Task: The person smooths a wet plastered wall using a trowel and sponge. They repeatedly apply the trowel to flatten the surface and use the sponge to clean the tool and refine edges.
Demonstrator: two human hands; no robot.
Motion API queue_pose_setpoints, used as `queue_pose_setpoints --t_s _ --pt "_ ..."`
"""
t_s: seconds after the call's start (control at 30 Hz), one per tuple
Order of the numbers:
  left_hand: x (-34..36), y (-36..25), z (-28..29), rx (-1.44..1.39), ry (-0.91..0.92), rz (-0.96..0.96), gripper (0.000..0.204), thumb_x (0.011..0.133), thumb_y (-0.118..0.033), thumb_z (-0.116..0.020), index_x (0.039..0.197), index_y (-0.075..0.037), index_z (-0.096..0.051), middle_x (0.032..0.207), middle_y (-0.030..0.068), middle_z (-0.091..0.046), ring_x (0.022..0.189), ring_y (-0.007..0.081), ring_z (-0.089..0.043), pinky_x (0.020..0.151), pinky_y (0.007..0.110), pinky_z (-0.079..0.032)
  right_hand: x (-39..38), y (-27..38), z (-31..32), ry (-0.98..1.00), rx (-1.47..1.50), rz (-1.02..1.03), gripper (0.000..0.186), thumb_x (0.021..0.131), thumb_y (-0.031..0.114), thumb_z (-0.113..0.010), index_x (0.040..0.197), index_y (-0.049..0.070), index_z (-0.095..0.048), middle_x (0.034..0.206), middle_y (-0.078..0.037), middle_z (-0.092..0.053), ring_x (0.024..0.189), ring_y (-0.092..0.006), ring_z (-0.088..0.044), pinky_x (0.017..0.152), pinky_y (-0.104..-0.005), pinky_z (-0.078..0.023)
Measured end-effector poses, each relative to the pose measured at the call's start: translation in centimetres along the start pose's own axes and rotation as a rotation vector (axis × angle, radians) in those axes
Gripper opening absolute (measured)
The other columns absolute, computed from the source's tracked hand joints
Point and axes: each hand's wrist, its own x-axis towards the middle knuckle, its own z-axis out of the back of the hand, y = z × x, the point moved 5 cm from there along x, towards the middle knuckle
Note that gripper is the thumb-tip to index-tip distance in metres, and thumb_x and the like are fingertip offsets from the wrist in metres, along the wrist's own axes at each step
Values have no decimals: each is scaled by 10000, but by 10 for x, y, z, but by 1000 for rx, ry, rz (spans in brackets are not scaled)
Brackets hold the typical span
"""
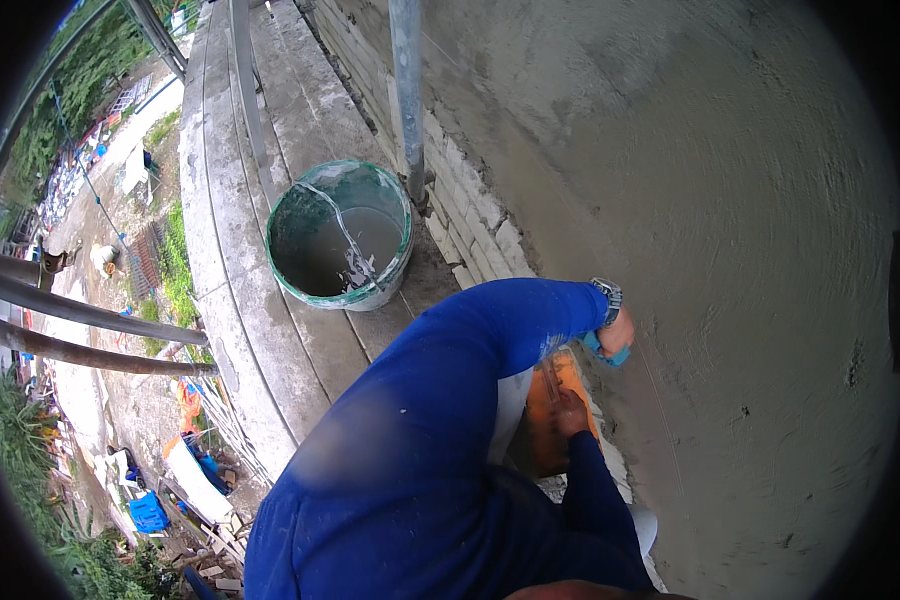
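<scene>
My left hand point(618, 333), with a metal watch at its wrist, is closed round a small light-blue thing point(600, 350) close to the wet grey plaster wall point(750, 260). Whether it is a sponge or a cloth I cannot tell. Lower down, my right hand point(571, 412) grips the handle of an orange plastering float point(542, 440). My blue left sleeve and body hide part of the float. Left of my arm, a bucket point(395, 262) with a green rim stands on the planks, holding murky grey water; its whitish-smeared handle hangs across the inside.
Scaffold planks point(240, 320) run away from me along the wall. A steel upright point(407, 90) rises just beyond the bucket. Metal rails point(90, 318) line the left side, with a drop to ground strewn with building debris. Bare block courses point(460, 215) show at the wall's foot.
</scene>
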Motion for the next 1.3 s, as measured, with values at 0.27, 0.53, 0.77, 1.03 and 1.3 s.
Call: queue_pose_setpoints --t_s 0.27,0.53,0.77,1.03,1.3 --pt "-222 34 34 -440 -604 132 646 856 -237 -713 1445 -80 -498 1319 179 -619 1210 336 -603 1009 416 -481 15 -7 -12 -62 -1 -45 385 916 141 -650 1271 -5 -610 1042 -142 -723 782 -208 -697 626 -362 -568" --pt "-514 34 -63 -1125 -1165 419 535 874 -105 -697 1387 -61 -551 1214 40 -633 1022 137 -623 904 294 -524 35 -36 -15 -133 37 -18 393 906 148 -652 1263 -13 -616 1108 -186 -717 912 -243 -730 675 -376 -598" --pt "-563 111 -217 -1024 -951 930 507 850 -43 -667 1344 21 -571 1098 103 -707 979 200 -669 911 316 -527 26 13 -8 -220 -203 45 465 843 318 -705 1215 50 -632 1136 -204 -703 1080 -376 -672 926 -437 -517" --pt "-504 250 -302 -560 -539 1051 736 798 -186 -742 1452 31 -485 1343 252 -625 1212 357 -628 1049 403 -468 7 25 -14 -222 -167 18 419 879 313 -681 1206 58 -621 1122 -188 -700 1068 -384 -662 910 -455 -513" --pt "-449 237 -306 -1134 -634 1103 856 861 -183 -707 1606 -165 -287 1552 235 -437 1254 356 -608 1059 439 -470 -1 24 -26 -118 -327 -9 470 877 353 -677 1251 74 -617 1141 -203 -698 1077 -382 -663 928 -460 -514"
